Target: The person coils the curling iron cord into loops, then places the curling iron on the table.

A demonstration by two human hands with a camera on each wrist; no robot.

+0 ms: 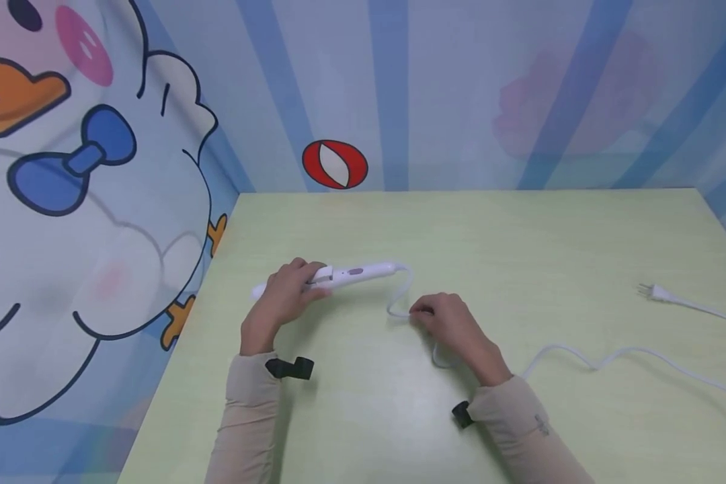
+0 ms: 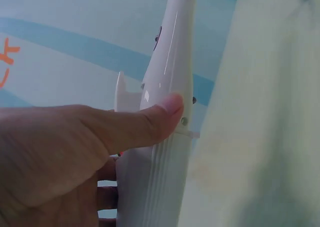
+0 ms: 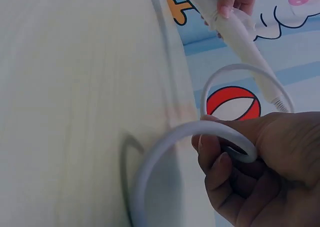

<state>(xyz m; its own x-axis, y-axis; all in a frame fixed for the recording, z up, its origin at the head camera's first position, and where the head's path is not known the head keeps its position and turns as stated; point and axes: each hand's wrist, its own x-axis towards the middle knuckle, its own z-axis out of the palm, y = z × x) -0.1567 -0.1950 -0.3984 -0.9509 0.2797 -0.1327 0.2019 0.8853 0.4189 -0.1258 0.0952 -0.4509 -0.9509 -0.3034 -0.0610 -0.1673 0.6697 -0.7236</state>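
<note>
A white hair straightener (image 1: 363, 272) is held above the table, lying roughly level, its button and cord end to the right. My left hand (image 1: 287, 289) grips it around its left half. In the left wrist view the thumb (image 2: 150, 122) lies across the ribbed casing (image 2: 160, 182), near the joint with the smooth handle (image 2: 172, 52). My right hand (image 1: 450, 323) pinches the white power cord (image 1: 399, 296) a short way from the handle. In the right wrist view the cord (image 3: 165, 147) bends in a loop through the fingers.
The rest of the cord (image 1: 623, 351) runs in waves over the right side of the pale table (image 1: 460, 228). Its plug (image 1: 656, 292) lies at the right. Printed cartoon walls (image 1: 460, 94) stand behind and at the left.
</note>
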